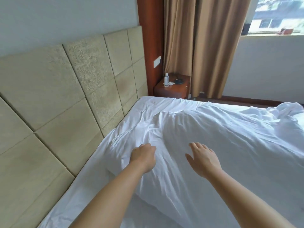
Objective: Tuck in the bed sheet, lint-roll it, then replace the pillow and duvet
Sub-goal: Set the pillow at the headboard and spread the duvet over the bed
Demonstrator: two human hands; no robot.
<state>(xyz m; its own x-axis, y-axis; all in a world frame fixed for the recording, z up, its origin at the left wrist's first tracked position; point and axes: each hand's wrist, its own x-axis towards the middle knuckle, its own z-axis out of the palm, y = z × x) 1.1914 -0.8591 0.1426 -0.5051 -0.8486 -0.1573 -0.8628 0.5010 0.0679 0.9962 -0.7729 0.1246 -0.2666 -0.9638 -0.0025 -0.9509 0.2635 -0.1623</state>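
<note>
While both arms reached out over the bed, the left hand had its fingers curled into a bunch of the white duvet; the fingertips were hidden in the folds; the right hand lay just beside it, fingers straight and flat on the same cloth; the bed sheet showed under and left of the left arm; past the hands stood a nightstand with a bottle; the other small things there were too blurry to name.

Bright daylight from window; soft shadows on sheet; wide-angle bending at edges.
</note>
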